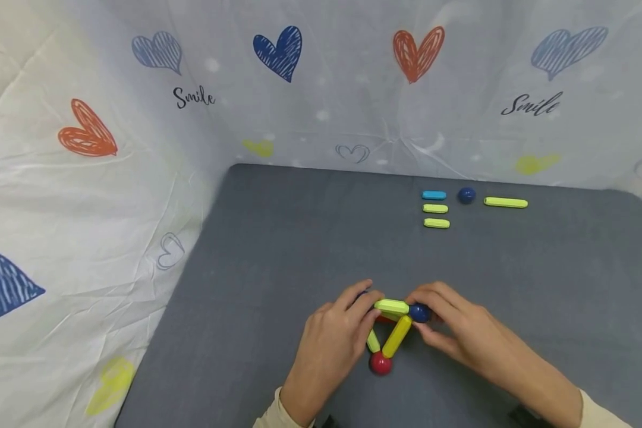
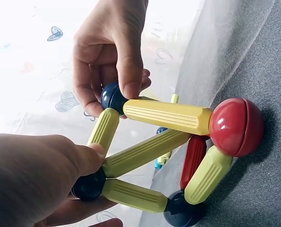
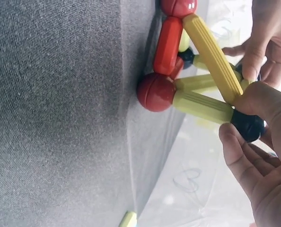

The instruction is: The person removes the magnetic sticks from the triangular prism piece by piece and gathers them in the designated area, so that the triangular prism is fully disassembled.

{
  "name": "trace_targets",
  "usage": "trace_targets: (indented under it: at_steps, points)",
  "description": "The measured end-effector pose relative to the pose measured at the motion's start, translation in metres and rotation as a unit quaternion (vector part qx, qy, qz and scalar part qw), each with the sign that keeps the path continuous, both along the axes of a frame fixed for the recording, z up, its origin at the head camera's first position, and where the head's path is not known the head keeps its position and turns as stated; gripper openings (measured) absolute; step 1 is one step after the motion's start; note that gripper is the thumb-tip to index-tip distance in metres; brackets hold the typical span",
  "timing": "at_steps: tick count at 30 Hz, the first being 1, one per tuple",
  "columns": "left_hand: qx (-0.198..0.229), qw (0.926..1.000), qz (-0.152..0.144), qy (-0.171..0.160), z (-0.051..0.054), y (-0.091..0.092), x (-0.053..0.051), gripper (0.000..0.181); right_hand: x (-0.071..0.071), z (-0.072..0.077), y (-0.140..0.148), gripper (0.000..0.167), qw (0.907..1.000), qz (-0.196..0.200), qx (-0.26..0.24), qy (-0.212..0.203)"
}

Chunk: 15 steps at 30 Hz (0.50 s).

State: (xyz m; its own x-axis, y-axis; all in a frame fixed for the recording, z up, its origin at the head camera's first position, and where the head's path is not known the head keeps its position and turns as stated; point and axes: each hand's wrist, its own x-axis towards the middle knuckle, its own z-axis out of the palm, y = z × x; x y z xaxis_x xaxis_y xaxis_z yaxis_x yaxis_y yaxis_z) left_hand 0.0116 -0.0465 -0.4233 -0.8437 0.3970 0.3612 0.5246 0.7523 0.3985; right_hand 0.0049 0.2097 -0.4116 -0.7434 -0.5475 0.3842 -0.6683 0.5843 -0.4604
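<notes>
Holding the ball-and-rod frame at the near part of the grey tabletop occupies both hands: the left hand curls thumb and fingers about one upper dark blue ball, and the right hand pinches the opposite dark blue ball. The parts (smooth plastic, by appearance) should prove light and stiff, though the balls may slip. Joints will probably part under twisting; grasp at the balls, close to the rod ends.
</notes>
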Motion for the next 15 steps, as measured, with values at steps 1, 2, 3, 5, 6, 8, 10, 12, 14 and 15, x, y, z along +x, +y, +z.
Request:
trace_targets:
  at_steps: [1,2,3,5,6,8,10,12,14,15]
  points:
    - [-0.001,1.0,-0.001,0.0,0.0,-0.0001,-0.0001,0.025,0.0001,-0.0001,-0.0006,0.043,1.0,-0.001,0.0,0.004]
    - [-0.003,1.0,-0.001,0.0,-0.0001,-0.0003,0.0,0.025,0.0003,-0.0002,-0.0012,0.042,1.0,-0.002,0.001,0.006]
    - [-0.004,1.0,-0.001,-0.001,-0.0002,-0.0005,0.0004,0.024,0.0007,-0.0004,-0.0015,0.042,1.0,-0.003,0.001,0.007]
    - [-0.004,1.0,-0.002,-0.004,-0.0008,-0.0007,0.001,0.024,0.0017,-0.0005,-0.0019,0.041,1.0,-0.004,0.003,0.007]
    - [-0.004,1.0,-0.003,-0.004,-0.0009,-0.0007,0.0013,0.023,0.0019,-0.0007,-0.002,0.041,1.0,-0.003,0.002,0.009]
    - [-0.004,1.0,-0.003,-0.004,-0.001,-0.0006,0.0013,0.023,0.0021,-0.0011,-0.0019,0.04,0.9999,-0.005,0.003,0.01]
    - [-0.003,1.0,-0.002,-0.002,-0.0009,-0.0003,0.0008,0.024,0.0018,-0.0014,-0.0018,0.04,0.9999,-0.009,0.005,0.009]
    - [-0.003,1.0,0.0,-0.001,-0.0005,-0.0002,0.0003,0.025,0.0012,-0.0022,-0.0017,0.04,0.9999,-0.012,0.003,0.006]
    - [-0.003,1.0,0.0,0.0,-0.0003,-0.0002,0.0,0.026,0.0008,-0.0033,-0.0015,0.04,0.9999,-0.014,-0.004,0.001]
    - [-0.003,1.0,0.0,0.0,0.0,-0.0001,-0.0002,0.026,0.0006,-0.0041,-0.0015,0.041,0.9999,-0.012,-0.012,0.0]
